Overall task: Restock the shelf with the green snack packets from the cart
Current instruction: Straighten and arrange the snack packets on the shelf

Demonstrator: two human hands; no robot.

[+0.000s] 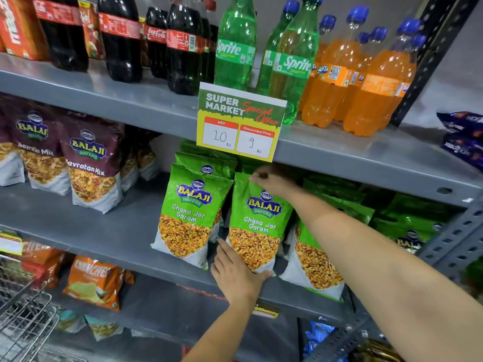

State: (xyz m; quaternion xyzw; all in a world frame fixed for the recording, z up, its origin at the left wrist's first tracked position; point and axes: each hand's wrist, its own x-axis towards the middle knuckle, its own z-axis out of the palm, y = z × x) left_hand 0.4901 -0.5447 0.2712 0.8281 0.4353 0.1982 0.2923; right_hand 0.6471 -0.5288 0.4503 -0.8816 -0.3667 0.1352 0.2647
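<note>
A green Balaji Chana Jor Garam packet (257,220) stands upright on the grey middle shelf (109,236). My right hand (269,180) pinches its top edge. My left hand (236,276) presses against its lower left corner at the shelf's front lip. To its left stands another green packet (192,212) with more stacked behind it. More green packets (316,259) stand to the right, partly hidden by my right forearm. The wire cart (23,312) shows at the bottom left; I cannot see green packets in it.
Maroon Navratan Mix packets (88,163) fill the shelf's left side. A price card (241,121) hangs from the upper shelf, which carries cola, Sprite and orange soda bottles (337,74). Orange snack packets (91,280) lie on the shelf below. A perforated upright (449,239) stands right.
</note>
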